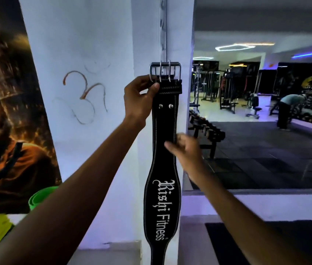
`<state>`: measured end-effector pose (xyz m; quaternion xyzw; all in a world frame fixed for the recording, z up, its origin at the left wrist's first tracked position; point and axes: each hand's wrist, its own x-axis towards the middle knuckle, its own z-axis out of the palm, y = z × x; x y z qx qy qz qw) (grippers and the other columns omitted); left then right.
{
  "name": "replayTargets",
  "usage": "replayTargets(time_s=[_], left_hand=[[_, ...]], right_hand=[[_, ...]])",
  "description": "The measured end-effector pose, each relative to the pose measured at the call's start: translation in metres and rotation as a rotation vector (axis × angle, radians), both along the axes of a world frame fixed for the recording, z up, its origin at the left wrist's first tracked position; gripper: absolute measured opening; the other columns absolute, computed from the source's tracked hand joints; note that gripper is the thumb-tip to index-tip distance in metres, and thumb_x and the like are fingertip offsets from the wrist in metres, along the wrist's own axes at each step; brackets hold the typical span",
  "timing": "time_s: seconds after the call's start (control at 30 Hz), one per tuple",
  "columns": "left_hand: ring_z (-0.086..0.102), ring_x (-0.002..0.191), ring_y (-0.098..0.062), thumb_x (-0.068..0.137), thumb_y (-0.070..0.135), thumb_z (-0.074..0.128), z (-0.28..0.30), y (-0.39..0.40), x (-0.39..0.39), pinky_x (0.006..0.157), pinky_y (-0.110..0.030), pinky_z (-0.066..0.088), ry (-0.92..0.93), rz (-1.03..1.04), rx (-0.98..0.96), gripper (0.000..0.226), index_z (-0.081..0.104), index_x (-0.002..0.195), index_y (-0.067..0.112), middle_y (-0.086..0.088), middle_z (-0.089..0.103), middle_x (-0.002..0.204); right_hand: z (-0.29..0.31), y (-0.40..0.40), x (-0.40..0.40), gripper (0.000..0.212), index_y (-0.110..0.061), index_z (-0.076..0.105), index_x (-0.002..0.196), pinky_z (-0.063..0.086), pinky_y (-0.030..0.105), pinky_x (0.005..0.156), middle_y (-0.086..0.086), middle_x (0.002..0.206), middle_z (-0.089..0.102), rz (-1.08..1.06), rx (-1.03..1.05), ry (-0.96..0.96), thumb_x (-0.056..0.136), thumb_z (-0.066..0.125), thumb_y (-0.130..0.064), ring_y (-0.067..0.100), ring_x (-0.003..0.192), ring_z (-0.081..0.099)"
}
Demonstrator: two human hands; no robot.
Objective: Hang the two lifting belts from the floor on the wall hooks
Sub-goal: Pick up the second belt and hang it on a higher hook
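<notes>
Belt (162,150) held upright against pillar (97,54), buckle (164,71) up at hook rail (164,31). Left hand (140,96) pinched on belt below buckle. Right hand (185,148) blurred at belt's edge; grip unclear.

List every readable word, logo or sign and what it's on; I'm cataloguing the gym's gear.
"Rishi Fitness": white lettering down the black lifting belt.
Om symbol, drawn in orange-brown: white wall.
Yellow emblem on the far wall: lettering too blurred to read.

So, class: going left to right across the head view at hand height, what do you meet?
Poster → orange wall drawing → left hand → black lifting belt → right hand → dumbbell rack → bending person.
</notes>
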<state>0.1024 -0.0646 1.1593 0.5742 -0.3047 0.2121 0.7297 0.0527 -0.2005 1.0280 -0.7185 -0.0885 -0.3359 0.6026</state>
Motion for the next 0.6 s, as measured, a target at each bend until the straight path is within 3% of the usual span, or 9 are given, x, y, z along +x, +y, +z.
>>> replayTargets(time_s=[0.03,0.07,0.13,0.2,0.27,0.4,0.5,0.53,0.6], left_hand=[[0.073,0.093,-0.035,0.082,0.015,0.070,0.008,-0.002,0.002,0.082,-0.056,0.060,0.006,-0.003,-0.005,0.018,0.072,0.100,0.015,-0.012,0.073,0.101],[0.073,0.087,-0.031,0.084,0.013,0.070,0.015,-0.005,0.003,0.079,-0.054,0.061,0.014,-0.008,-0.010,0.020,0.071,0.103,0.010,-0.013,0.072,0.102],[0.073,0.091,-0.031,0.083,0.015,0.070,0.025,-0.012,0.003,0.084,-0.056,0.060,0.016,-0.015,-0.014,0.021,0.071,0.103,0.011,-0.017,0.072,0.104],[0.071,0.105,-0.038,0.079,0.019,0.071,0.029,-0.018,0.002,0.089,-0.060,0.058,0.014,-0.004,-0.012,0.018,0.072,0.097,0.016,-0.020,0.073,0.108],[0.070,0.108,-0.039,0.079,0.021,0.071,0.031,-0.023,0.001,0.089,-0.060,0.057,0.012,0.012,-0.008,0.013,0.072,0.092,0.022,-0.020,0.074,0.108],[0.073,0.088,-0.029,0.085,0.016,0.070,0.039,-0.027,-0.003,0.083,-0.054,0.060,-0.005,-0.026,0.000,0.008,0.070,0.092,0.020,-0.017,0.072,0.102],[0.069,0.081,-0.023,0.089,0.011,0.068,0.047,-0.030,-0.010,0.078,-0.051,0.060,-0.025,-0.032,0.004,0.008,0.069,0.094,0.016,-0.016,0.070,0.099],[0.070,0.084,-0.026,0.088,0.011,0.068,0.050,-0.030,-0.012,0.079,-0.051,0.059,-0.024,-0.030,-0.008,0.008,0.069,0.094,0.017,-0.017,0.071,0.100],[0.070,0.088,-0.029,0.087,0.011,0.068,0.058,-0.028,-0.014,0.079,-0.050,0.060,-0.018,-0.032,-0.028,0.009,0.070,0.095,0.016,-0.020,0.071,0.102]], right_hand=[[-0.024,-0.002,-0.001,0.016,-0.019,0.066,0.082,0.049,0.023,0.061,-0.009,0.072,0.069,-0.009,-0.028,0.040,0.078,0.078,-0.030,0.005,0.067,0.062],[-0.048,-0.005,-0.002,0.034,-0.015,0.065,0.081,0.045,0.027,0.058,-0.009,0.069,0.067,-0.015,-0.029,0.087,0.074,0.078,-0.047,0.006,0.064,0.059],[-0.091,-0.012,-0.007,0.058,-0.010,0.063,0.078,0.037,0.029,0.055,-0.009,0.061,0.059,-0.034,-0.011,0.159,0.065,0.073,-0.066,0.007,0.058,0.050],[-0.105,-0.018,-0.010,0.050,-0.013,0.064,0.075,0.038,0.028,0.055,-0.010,0.058,0.060,-0.032,0.008,0.197,0.064,0.074,-0.060,0.004,0.056,0.051],[-0.083,-0.023,-0.013,0.037,-0.013,0.065,0.075,0.042,0.028,0.057,-0.009,0.059,0.064,-0.042,-0.007,0.204,0.066,0.079,-0.046,0.005,0.057,0.054],[0.014,-0.035,-0.013,0.014,-0.003,0.068,0.088,0.054,0.025,0.069,0.004,0.076,0.071,0.009,0.118,-0.032,0.078,0.077,-0.008,0.012,0.071,0.065],[0.050,-0.032,-0.018,0.011,0.000,0.069,0.089,0.055,0.020,0.067,0.001,0.075,0.071,0.039,0.089,-0.093,0.080,0.074,-0.004,0.008,0.067,0.067],[0.040,-0.031,-0.017,0.007,-0.004,0.069,0.083,0.053,0.018,0.061,-0.004,0.069,0.070,0.043,0.068,-0.061,0.080,0.075,-0.006,0.006,0.062,0.063],[-0.004,-0.028,-0.019,0.022,-0.018,0.062,0.065,0.038,0.013,0.049,-0.015,0.050,0.059,-0.006,0.040,0.040,0.075,0.082,-0.021,-0.001,0.049,0.049]])
